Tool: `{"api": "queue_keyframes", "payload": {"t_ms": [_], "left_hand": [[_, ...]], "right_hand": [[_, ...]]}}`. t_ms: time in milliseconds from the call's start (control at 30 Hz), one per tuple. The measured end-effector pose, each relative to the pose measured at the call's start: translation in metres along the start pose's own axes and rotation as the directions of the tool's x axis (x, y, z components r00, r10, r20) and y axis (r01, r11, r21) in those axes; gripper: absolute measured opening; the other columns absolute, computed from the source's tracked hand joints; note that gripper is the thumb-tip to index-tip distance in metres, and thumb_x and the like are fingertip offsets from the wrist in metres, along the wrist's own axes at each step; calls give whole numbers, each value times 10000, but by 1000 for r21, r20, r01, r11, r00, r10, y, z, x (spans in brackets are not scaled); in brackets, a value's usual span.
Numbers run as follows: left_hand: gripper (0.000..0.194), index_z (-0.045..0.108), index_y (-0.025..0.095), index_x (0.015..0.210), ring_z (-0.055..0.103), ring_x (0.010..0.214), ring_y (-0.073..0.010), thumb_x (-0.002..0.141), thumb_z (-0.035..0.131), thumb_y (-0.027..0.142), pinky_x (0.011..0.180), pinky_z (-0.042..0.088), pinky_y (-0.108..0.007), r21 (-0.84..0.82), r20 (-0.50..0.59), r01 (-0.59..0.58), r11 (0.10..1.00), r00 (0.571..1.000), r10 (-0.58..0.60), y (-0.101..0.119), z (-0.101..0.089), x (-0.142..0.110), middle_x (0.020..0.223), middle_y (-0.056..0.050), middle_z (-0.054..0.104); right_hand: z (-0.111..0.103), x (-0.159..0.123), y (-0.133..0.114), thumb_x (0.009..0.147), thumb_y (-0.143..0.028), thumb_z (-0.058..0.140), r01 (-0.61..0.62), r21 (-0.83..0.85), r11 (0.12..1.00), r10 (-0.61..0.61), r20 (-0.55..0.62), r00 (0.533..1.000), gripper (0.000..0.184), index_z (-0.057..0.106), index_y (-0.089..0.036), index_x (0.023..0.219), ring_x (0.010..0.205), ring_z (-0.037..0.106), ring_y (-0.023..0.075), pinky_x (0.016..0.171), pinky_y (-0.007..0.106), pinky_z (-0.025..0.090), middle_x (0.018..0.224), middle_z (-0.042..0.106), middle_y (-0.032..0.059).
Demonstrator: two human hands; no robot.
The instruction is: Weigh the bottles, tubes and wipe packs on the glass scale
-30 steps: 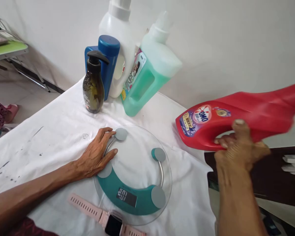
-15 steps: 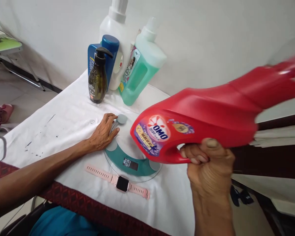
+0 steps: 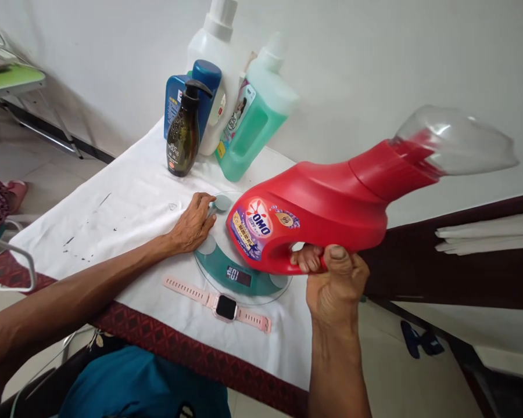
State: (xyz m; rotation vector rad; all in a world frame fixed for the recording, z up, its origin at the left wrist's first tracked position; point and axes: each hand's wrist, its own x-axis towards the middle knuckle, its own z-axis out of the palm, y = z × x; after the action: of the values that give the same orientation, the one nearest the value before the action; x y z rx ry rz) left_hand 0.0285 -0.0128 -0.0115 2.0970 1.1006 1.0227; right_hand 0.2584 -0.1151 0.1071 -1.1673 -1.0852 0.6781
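Observation:
My right hand is wrapped round the handle of a red detergent bottle labelled OMO. The bottle is tilted, its clear cap pointing up to the right and its base over a round glass scale. Whether the base touches the glass I cannot tell. On the scale's left rim rests my left hand, fingers spread and holding nothing. The scale has a teal band and a lit display. A pink watch lies flat in front of it.
Behind the scale stand a dark pump bottle, a blue bottle, a large white bottle and a green liquid bottle, close to the wall. A white cloth covers the table. Dark slippers lie on the floor at right.
The red bottle and my right hand have moved left and away from the camera, so the clear cap now shows fully. My left hand stays at the scale's rim. The view has shifted slightly.

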Motion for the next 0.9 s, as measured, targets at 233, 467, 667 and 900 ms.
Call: {"api": "queue_keyframes", "payload": {"t_ms": [233,467,667,900], "left_hand": [[360,426,192,1393,634,1190,-244,1061,450,331,1081,572,-534,31,18,-30,999,999,30,-7,0,1,1434,-163,474],[357,431,202,1390,628,1192,-238,1072,464,361,1096,561,-530,50,27,-45,998,999,44,-5,-3,2,1446,-150,478],[366,426,214,1406,630,1164,-232,1082,469,379,1100,558,-522,62,36,-31,998,999,29,-3,-4,1,1453,-143,476],[392,449,209,1404,629,1139,-225,1086,481,434,1085,568,-507,23,30,-22,999,999,21,-2,-4,1,1445,-139,474]], "right_hand": [[-10,-12,28,962,-772,464,149,-60,987,-160,-466,870,611,496,-258,633,542,441,148,471,286,402,619,393,-15],[-7,-23,39,966,-653,609,66,-38,997,-76,-467,881,600,442,-251,553,413,341,113,386,274,305,490,333,-50],[-7,-24,34,990,-585,625,62,-24,998,-66,-454,889,602,415,-240,544,387,337,92,383,259,302,469,312,-71],[-11,-21,37,978,-584,636,50,-38,998,-62,-459,886,618,374,-239,538,373,321,85,375,253,298,455,301,-81]]}}
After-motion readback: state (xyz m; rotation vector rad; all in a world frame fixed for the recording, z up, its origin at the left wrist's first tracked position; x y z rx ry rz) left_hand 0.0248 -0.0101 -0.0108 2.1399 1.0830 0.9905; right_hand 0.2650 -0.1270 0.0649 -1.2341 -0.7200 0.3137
